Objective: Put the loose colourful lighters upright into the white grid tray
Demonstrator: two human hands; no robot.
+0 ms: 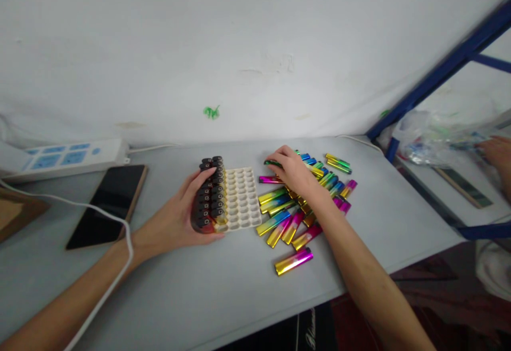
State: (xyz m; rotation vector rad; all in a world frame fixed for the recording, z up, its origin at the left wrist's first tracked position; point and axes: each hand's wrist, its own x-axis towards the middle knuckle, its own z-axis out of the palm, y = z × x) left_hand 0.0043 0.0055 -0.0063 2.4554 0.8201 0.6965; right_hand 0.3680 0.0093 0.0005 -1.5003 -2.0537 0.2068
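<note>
A white tray [245, 198] with rows of small round pockets lies on the grey table [223, 287]. Its two left columns are filled with upright sticks [211, 191] showing black tops. My left hand [179, 215] grips the tray's left side, fingers wrapped round the filled rows. To the right lies a loose pile of shiny rainbow-coloured metallic sticks [297, 218]. My right hand [293, 173] rests on the far side of that pile, fingers pinched on a green stick [272, 163].
A dark phone [107, 205] lies at the left, beside a white power strip [59, 158] whose white cable [115, 266] crosses my left forearm. A blue metal frame [435, 74] and plastic bags [431, 133] stand at the right, where another person's hand [497, 154] shows.
</note>
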